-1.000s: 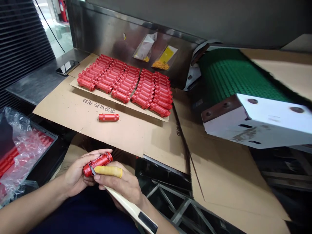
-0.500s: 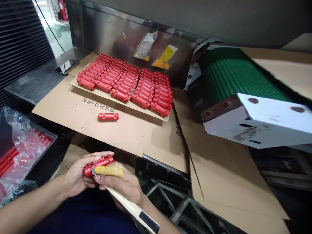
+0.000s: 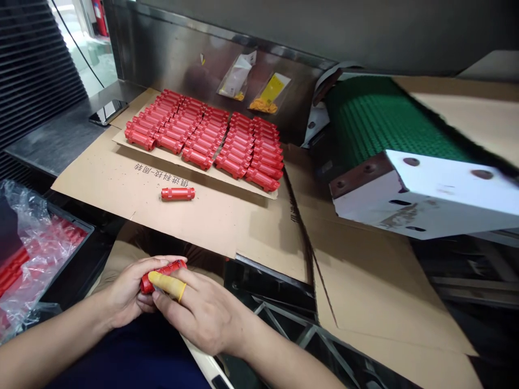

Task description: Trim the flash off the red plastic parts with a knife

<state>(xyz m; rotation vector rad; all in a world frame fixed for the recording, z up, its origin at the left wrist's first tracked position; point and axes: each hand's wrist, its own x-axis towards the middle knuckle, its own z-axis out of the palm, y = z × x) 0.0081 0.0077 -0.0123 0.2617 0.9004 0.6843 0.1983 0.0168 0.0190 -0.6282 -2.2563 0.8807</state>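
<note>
Head view is all there is, so going off that. Your left hand [image 3: 132, 289] is wrapped around a red tube [image 3: 175, 266], held past the near edge of the cardboard sheet [image 3: 101, 173], over your lap. Your right hand [image 3: 203, 310] is closed on a tool with a cream handle [image 3: 205, 363], and the yellow finger cover [image 3: 168, 284] is right on the tube; the tool's tip is mostly hidden, so I can't tell what it touches.

Progress-wise, I'd call this one mid-work. Five tidy columns of red tubes [image 3: 201, 146] fill the cardboard board [image 3: 121, 139] nearly edge to edge, and a loose tube [image 3: 177, 194] sits on the sheet just off the board's near edge. My guess is the columns are the sorted lot, but I can't tell finished from unfinished by looks.

Containers: the dark bin [image 3: 91, 229], down past the sheet's left near corner, has plenty more red pieces [image 3: 67, 229] partly under clear plastic [image 3: 36, 237], so there could be lots left if those are untouched. Beyond the board's far edge, against the steel panel, you've got two clear bags: the left bag [image 3: 237, 75] with a little yellow stuff at the bottom, the right bag [image 3: 272, 92] with a bigger yellow-orange clump.
</note>
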